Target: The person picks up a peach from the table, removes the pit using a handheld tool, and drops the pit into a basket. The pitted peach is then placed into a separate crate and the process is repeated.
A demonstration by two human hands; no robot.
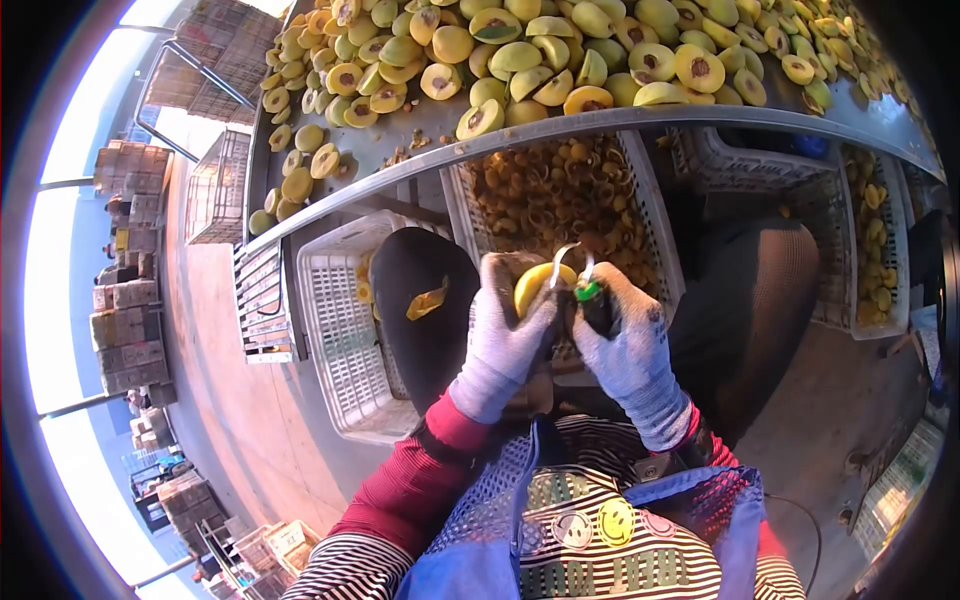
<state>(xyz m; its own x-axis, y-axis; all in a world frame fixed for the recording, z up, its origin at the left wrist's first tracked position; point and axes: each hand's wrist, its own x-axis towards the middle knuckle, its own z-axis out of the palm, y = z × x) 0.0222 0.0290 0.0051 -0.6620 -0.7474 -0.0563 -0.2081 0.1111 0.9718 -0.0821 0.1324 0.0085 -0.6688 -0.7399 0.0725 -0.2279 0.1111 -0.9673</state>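
Left hand [503,335] is holding yellow fruit [533,288], grip curled, apparently steadying it | right hand [630,340] is holding looped tool [588,291], grip closed, likely for control | crate [650,205] is sitting below, probably catching scraps [545,195]

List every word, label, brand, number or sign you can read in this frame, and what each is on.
None reads with certainty.
Striped shirt: large letters, too blurred.
Left glove and right glove: dark marks, too small.
Crate at lower left: faint marks, too blurred.
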